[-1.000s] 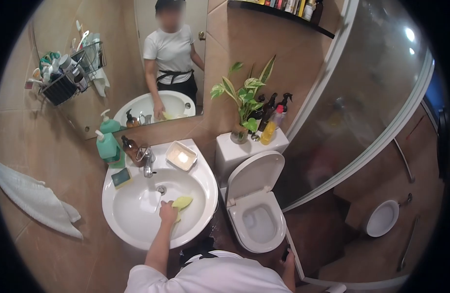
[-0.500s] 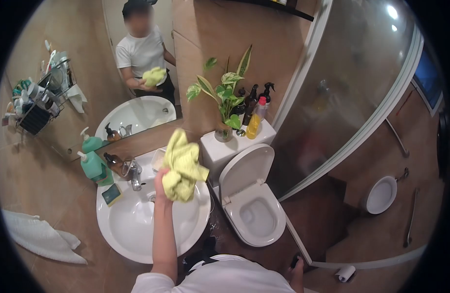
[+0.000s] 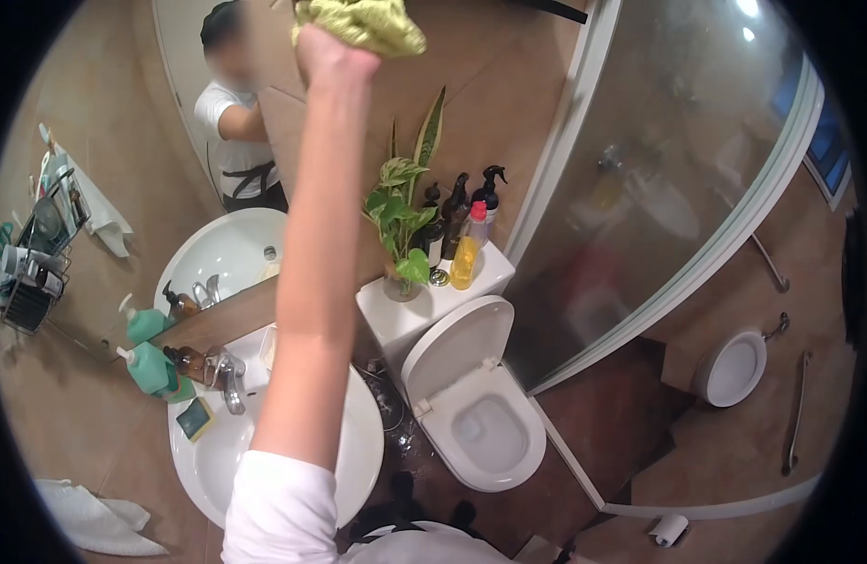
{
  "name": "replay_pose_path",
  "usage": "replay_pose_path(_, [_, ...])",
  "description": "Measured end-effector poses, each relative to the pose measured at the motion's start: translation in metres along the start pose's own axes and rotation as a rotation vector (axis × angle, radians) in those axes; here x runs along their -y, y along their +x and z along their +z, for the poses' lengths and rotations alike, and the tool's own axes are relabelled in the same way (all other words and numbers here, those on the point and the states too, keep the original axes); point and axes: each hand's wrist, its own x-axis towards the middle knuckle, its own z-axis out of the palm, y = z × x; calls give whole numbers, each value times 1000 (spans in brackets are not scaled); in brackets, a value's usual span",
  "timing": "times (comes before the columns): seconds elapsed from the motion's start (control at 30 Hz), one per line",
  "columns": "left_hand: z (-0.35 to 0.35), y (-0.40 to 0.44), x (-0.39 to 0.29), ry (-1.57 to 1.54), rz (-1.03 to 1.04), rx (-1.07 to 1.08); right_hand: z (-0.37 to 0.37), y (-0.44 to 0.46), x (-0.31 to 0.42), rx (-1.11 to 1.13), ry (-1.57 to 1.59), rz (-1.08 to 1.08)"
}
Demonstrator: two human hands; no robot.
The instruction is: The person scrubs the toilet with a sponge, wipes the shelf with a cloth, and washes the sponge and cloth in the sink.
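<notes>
My left hand [image 3: 335, 54] is raised to the top of the view, closed around a bunched yellow-green cloth [image 3: 372, 26]. It is up at the wall by the right edge of the mirror [image 3: 194, 122]; whether the cloth touches the surface I cannot tell. My bare forearm crosses in front of the mirror and the white washbasin [image 3: 363, 442], hiding part of both. My right hand does not show clearly at the bottom edge.
Beside the basin stand a green pump bottle [image 3: 149, 367], a faucet [image 3: 230, 381] and a sponge [image 3: 195, 419]. A plant [image 3: 400, 211], spray bottles and a yellow bottle [image 3: 466, 252] sit on the toilet tank [image 3: 382, 315]. A glass shower screen [image 3: 631, 207] is on the right.
My left hand has lifted the cloth from above the basin up to the wall at the mirror's edge. My right hand, visible low on the right before, has dropped out of clear sight.
</notes>
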Motion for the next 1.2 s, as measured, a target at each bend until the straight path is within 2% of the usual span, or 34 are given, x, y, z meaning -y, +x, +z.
replay_pose_path(0.27, [-5,50,129,-60,-224,12,47,-17,18,-31,-10,19])
replay_pose_path(0.43, [-14,63,168,-63,-415,343,63,-21,24,-34,-14,5])
replay_pose_path(0.47, [-9,58,176,-257,-576,212,65,-21,25,-34,-16,0])
replay_pose_path(0.53, [23,36,174,-325,-659,108,68,-23,26,-35,-14,-5])
replay_pose_path(0.6, [25,55,189,-339,-757,109,72,-24,28,-31,-17,-14])
replay_pose_path(0.67, [23,59,203,-257,-712,155,77,-21,30,-19,-15,-24])
replay_pose_path(0.7, [19,61,214,-130,-659,46,79,-20,31,-13,-7,-28])
replay_pose_path(0.77, [1,85,245,-45,-695,71,83,-18,32,-5,1,-35])
replay_pose_path(0.8, [1,92,257,38,-757,162,83,-18,33,-5,12,-38])
replay_pose_path(0.87, [19,67,252,-45,-576,9,81,-16,29,1,27,-44])
replay_pose_path(1.0, [50,-3,164,170,-277,-224,77,-16,23,-14,56,-33])
replay_pose_path(1.07, [45,-15,124,180,-223,-66,76,-18,20,-15,67,-31])
replay_pose_path(1.13, [37,-13,91,105,-294,125,74,-19,18,-17,73,-30])
replay_pose_path(1.2, [46,-17,80,78,-370,71,73,-19,16,-19,79,-36])
